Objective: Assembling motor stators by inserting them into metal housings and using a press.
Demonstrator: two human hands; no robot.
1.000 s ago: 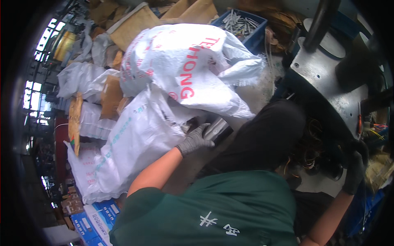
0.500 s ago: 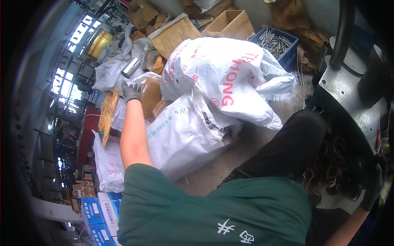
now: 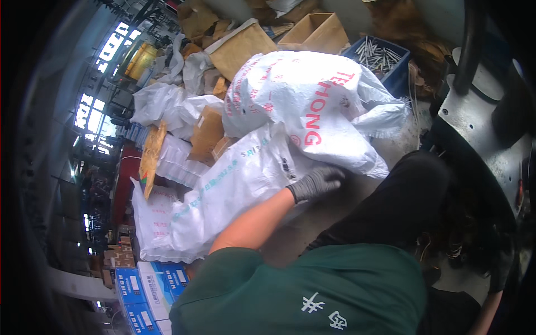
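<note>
My left hand point(image 3: 317, 183), in a grey glove, is over the open end of a white woven sack point(image 3: 231, 190) lying on its side. Its fingers are loosely stretched and apart, and I see nothing in them. Beyond it lies a fuller white woven sack point(image 3: 290, 92) with red print. My right hand point(image 3: 498, 273), in a dark glove, is low at the far right beside the machine. Shadow hides its fingers, so whatever they touch is not visible.
Behind the sacks are an open cardboard box point(image 3: 315, 33) and a blue bin point(image 3: 379, 58) of metal rods. A dark metal machine table point(image 3: 474, 128) curves along the right. Blue-and-white boxes point(image 3: 148, 296) are stacked at lower left. My dark-trousered leg point(image 3: 385, 201) extends across the middle.
My left hand has swung right and nearer, from the cardboard at the left to the sack's open end. The shiny metal cylinder just beyond it is out of sight. My right hand is slightly lower.
</note>
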